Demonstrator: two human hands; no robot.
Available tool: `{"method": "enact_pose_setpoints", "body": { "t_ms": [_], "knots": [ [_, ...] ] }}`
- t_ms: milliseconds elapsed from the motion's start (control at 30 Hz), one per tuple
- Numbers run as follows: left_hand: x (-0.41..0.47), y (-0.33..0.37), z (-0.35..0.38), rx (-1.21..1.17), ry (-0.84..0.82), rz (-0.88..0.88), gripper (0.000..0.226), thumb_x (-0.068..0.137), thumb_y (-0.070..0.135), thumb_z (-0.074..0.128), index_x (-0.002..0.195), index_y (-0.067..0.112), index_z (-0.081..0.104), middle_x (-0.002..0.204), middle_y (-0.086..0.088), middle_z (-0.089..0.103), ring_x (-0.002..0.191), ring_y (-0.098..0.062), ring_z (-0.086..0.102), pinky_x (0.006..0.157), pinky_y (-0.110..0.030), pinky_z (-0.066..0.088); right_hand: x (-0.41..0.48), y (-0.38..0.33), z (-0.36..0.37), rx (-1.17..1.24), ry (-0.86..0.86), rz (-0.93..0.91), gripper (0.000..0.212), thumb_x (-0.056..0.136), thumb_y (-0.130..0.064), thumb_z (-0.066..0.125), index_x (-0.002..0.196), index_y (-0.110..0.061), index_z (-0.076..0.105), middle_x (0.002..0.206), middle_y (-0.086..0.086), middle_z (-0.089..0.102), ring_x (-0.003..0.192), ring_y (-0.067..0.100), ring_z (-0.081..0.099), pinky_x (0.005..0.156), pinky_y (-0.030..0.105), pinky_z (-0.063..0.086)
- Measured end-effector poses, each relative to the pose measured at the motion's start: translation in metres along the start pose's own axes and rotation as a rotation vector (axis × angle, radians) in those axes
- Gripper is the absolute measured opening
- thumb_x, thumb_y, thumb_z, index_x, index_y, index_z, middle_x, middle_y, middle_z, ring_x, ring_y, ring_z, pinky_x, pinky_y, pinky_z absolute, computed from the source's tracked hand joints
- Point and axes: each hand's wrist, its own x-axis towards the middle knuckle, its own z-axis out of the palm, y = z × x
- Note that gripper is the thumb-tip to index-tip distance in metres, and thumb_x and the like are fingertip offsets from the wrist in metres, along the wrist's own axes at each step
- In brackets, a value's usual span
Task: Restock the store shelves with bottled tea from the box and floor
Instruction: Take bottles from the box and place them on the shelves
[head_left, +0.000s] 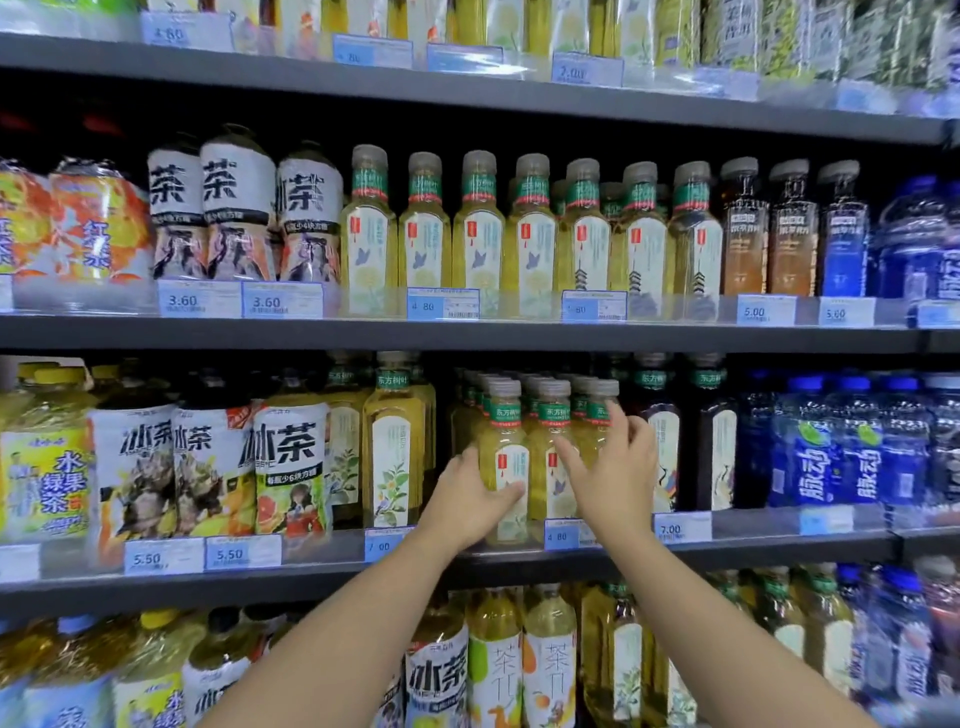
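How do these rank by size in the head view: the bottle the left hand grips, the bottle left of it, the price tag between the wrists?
1. tall bottle
2. gripped bottle, partly hidden by the left hand
3. price tag
All share one shelf front, so nearness hardly matters.

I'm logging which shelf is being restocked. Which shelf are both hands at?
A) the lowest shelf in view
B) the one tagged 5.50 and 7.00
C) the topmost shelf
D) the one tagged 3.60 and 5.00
B: the left hand has its grip on a small yellow tea bottle, and the right hand touches the bottle's neighbours, on the shelf bearing the 5.50 tag and the 7.00 tag.
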Motion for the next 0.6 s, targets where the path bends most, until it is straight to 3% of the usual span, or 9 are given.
{"method": "enact_pose_setpoints", "body": {
  "t_ms": [100,167,267,400,500,600],
  "knots": [
    [0.007,0.006,-0.002,-0.131,-0.16,-0.09,0.094,0.078,0.049,0.065,0.155,0.033,0.013,0.143,-0.004,0.053,0.125,-0.024,0.056,0.106,-0.046,0.047,-0.001,0.01,0.005,0.156,-0.172,0.092,0.094,0.077,-0.073,0.06,0.15,-0.037,0.011,0.153,0.006,0.027,0.139,0.027,0.034,0.105,0.045,0.04],
    [0.01,0.015,-0.003,-0.401,-0.22,-0.227,0.09,0.082,0.048,0.056,0.156,0.039,0.005,0.145,-0.005,0.054,0.125,-0.025,0.059,0.105,-0.048,0.046,0.003,0.011,0.007,0.161,-0.207,0.114,0.104,0.072,-0.077,0.061,0.152,-0.035,0.007,0.153,0.008,0.026,0.136,0.028,0.038,0.101,0.042,0.043],
    [0.01,0.027,-0.001,-0.724,-0.201,-0.359,0.058,0.097,0.06,0.033,0.144,0.027,0.041,0.105,-0.002,0.077,0.088,-0.015,0.076,0.075,-0.034,0.052,0.01,0.013,0.006,0.105,-0.272,0.191,0.117,0.065,-0.085,0.059,0.153,-0.027,0.008,0.152,0.012,0.032,0.129,0.031,0.048,0.095,0.042,0.047],
    [0.017,0.029,0.004,-0.94,-0.095,-0.481,0.068,0.097,0.071,0.022,0.134,0.025,0.056,0.11,-0.009,0.075,0.102,-0.026,0.072,0.095,-0.046,0.055,0.015,0.019,0.005,0.218,-0.365,0.328,0.106,0.075,-0.088,0.038,0.155,-0.024,0.011,0.152,0.013,0.041,0.133,0.035,0.046,0.103,0.046,0.04],
    [0.02,0.028,0.004,-1.01,-0.076,-0.543,0.071,0.097,0.071,0.024,0.117,0.019,0.067,0.096,-0.011,0.078,0.096,-0.029,0.074,0.093,-0.047,0.056,0.022,0.02,0.008,0.294,-0.379,0.485,0.093,0.084,-0.083,0.021,0.153,-0.021,0.023,0.147,0.014,0.046,0.131,0.037,0.046,0.106,0.049,0.037],
    [0.023,0.027,0.007,-1.024,-0.077,-0.546,0.068,0.098,0.069,0.026,0.111,0.017,0.069,0.092,-0.011,0.078,0.092,-0.028,0.075,0.092,-0.047,0.057,0.03,0.021,0.013,0.406,-0.378,0.562,0.088,0.088,-0.078,0.018,0.144,-0.016,0.043,0.137,0.009,0.055,0.122,0.03,0.053,0.102,0.046,0.043]
  ]
}}
